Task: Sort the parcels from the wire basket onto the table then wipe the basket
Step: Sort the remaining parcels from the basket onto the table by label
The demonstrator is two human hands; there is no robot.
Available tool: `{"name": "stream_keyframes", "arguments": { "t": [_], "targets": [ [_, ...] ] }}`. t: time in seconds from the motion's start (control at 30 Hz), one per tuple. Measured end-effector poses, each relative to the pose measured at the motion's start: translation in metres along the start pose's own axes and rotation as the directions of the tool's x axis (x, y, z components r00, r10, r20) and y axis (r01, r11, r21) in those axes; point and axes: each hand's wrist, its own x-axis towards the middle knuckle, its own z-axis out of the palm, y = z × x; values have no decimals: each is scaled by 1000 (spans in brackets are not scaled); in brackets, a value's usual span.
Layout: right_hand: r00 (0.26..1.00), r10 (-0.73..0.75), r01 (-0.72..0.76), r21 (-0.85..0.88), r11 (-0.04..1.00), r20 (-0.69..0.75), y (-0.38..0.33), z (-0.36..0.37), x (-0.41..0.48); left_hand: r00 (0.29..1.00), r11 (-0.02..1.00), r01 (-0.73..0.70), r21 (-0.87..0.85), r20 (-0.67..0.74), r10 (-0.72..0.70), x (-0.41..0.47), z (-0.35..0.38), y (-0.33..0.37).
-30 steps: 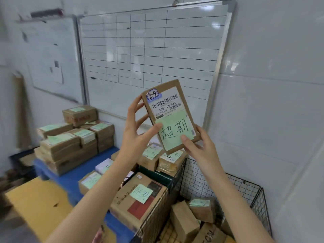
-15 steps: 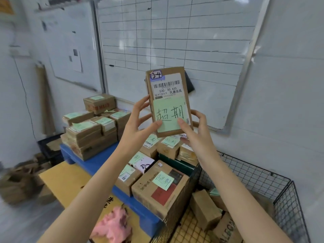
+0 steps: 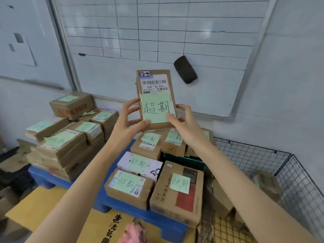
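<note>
A flat brown parcel [image 3: 154, 79] with a barcode label and a green handwritten note stands upright in the air before the whiteboard. My left hand [image 3: 128, 120] grips its lower left edge, thumb on the front. My right hand [image 3: 182, 120] grips the lower right edge. Below them, several noted parcels [image 3: 128, 187] lie on the blue table [image 3: 103, 200]. The black wire basket [image 3: 263, 158] sits at the right with a few brown parcels [image 3: 268, 185] inside.
A tall stack of parcels [image 3: 61, 142] fills the table's left end. A black eraser [image 3: 185, 69] sticks to the whiteboard [image 3: 157, 32]. A pink cloth [image 3: 135, 233] lies on yellow cardboard [image 3: 73, 211] at the bottom. White wall behind the basket.
Both hands carried the held parcel leftward from above the basket to above the table's parcels and turned it upright. The view shifted left and down.
</note>
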Motion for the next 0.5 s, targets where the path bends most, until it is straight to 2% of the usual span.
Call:
{"name": "stream_keyframes", "arguments": {
  "t": [0.13, 0.5],
  "targets": [
    [999, -6, 5, -26, 1000, -50, -1, 26, 11, 997, 995, 39, -95, 75, -32, 15, -21, -20],
    [984, 133, -144, -93, 985, -118, 20, 51, 36, 962, 977, 171, -130, 236, -137, 41, -33, -77]
  ]
}}
